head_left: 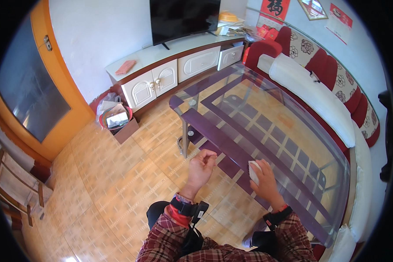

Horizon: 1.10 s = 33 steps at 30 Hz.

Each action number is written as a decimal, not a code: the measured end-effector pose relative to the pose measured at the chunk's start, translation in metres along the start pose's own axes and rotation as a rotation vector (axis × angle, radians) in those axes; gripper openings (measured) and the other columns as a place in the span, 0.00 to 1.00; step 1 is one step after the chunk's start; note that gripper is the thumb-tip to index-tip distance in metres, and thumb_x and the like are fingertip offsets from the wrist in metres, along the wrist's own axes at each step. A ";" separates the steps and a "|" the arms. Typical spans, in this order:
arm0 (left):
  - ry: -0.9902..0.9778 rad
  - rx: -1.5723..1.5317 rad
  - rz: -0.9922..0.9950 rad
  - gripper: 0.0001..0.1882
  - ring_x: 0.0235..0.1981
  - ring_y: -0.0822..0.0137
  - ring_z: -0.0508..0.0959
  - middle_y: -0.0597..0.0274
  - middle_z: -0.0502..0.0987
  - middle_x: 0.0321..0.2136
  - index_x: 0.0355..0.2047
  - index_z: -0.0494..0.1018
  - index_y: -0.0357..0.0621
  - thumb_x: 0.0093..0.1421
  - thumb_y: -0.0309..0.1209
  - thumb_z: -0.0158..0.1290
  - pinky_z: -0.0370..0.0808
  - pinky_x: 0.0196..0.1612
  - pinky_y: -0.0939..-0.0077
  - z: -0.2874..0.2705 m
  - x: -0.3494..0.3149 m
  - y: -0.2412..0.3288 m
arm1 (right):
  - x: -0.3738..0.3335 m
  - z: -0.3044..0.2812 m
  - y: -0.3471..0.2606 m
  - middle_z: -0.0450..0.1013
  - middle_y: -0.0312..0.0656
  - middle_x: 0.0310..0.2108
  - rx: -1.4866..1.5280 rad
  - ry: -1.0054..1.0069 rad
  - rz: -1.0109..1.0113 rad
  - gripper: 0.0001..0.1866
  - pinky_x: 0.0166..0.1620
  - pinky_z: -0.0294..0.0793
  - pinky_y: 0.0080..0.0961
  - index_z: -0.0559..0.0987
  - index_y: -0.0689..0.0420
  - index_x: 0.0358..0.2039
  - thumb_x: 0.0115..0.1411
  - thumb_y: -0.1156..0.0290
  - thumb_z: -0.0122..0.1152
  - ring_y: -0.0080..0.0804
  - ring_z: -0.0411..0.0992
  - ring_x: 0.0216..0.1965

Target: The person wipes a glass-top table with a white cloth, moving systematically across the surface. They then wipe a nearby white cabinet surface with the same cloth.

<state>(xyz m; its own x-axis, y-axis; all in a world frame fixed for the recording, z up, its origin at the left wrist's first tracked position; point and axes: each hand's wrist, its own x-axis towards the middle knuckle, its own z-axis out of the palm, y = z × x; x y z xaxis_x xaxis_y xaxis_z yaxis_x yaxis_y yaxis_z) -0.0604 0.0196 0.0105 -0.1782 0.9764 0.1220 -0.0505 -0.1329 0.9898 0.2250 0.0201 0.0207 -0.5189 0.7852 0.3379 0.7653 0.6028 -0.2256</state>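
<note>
Left hand (202, 167) near the frame's centre, fingers curled in toward the thumb, just beside the near edge of a glass table (220, 139) with purple borders. Right hand (266, 182) right of centre, gripping a small white pad (253, 172) at the table's near edge; contact with the glass impossible to tell. Farther out: red sofa (321, 63) with white covers (310, 96), upper right; black television (184, 19) on a low white cabinet (199, 64), top centre; orange-framed door (35, 78), upper left; wooden chair (19, 181), lower left; tan tiled floor (105, 187) below.

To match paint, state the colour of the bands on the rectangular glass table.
Purple bands, best in head view.
</note>
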 end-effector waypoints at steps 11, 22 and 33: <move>-0.007 0.046 0.116 0.06 0.29 0.72 0.79 0.59 0.80 0.33 0.39 0.76 0.33 0.67 0.24 0.51 0.76 0.35 0.80 0.009 0.002 -0.005 | -0.160 -0.080 0.020 0.64 0.51 0.62 -0.012 -0.033 0.332 0.39 0.68 0.58 0.46 0.71 0.53 0.61 0.43 0.80 0.60 0.57 0.58 0.66; -0.097 0.042 -0.041 0.08 0.28 0.70 0.82 0.58 0.82 0.34 0.40 0.75 0.35 0.68 0.28 0.50 0.77 0.34 0.79 0.007 -0.014 -0.013 | -0.232 -0.149 0.089 0.77 0.47 0.44 0.401 0.560 0.875 0.24 0.53 0.73 0.34 0.73 0.60 0.54 0.54 0.75 0.54 0.40 0.76 0.46; -0.179 0.030 -0.109 0.08 0.27 0.69 0.82 0.55 0.82 0.33 0.40 0.76 0.35 0.67 0.28 0.52 0.79 0.33 0.79 0.021 -0.036 -0.008 | -0.140 -0.101 0.097 0.70 0.53 0.58 2.197 0.828 0.503 0.27 0.62 0.69 0.62 0.66 0.61 0.62 0.65 0.66 0.52 0.55 0.70 0.59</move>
<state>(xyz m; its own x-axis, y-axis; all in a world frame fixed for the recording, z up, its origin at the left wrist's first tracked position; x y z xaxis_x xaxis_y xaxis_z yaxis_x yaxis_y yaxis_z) -0.0331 -0.0113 -0.0006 0.0045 0.9997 0.0220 -0.0301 -0.0219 0.9993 0.4098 -0.0455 0.0438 0.1174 0.9931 -0.0047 -0.9007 0.1044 -0.4217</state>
